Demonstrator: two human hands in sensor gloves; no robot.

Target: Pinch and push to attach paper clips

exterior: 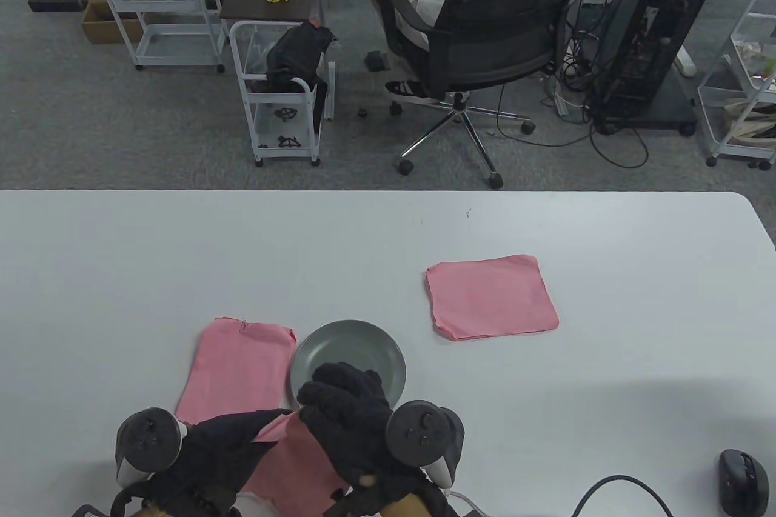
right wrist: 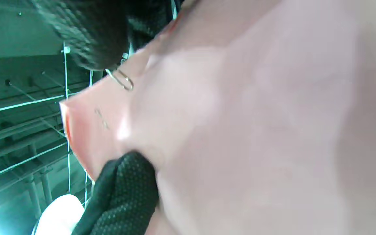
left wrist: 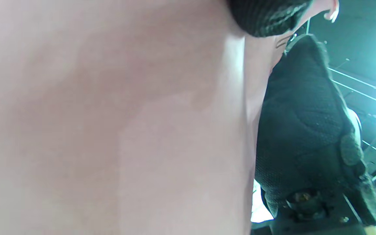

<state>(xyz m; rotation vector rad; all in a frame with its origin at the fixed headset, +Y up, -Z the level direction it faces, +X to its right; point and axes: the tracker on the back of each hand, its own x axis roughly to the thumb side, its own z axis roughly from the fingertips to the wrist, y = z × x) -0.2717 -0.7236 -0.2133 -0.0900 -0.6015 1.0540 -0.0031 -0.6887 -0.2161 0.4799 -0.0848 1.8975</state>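
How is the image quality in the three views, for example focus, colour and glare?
Table view: sharp and evenly lit, with a soft shadow on the table at lower right. Left wrist view: the pink cloth fills the frame, blurred, with teal glare at the right edge. Right wrist view: the cloth is soft and washed out, but the paper clip is readable.

Beyond your white table (exterior: 182, 238), a black mesh office chair (exterior: 485, 26) sits; left of the chair there's a white wire cart (exterior: 282, 111), right of it a black computer tower (exterior: 648, 32).
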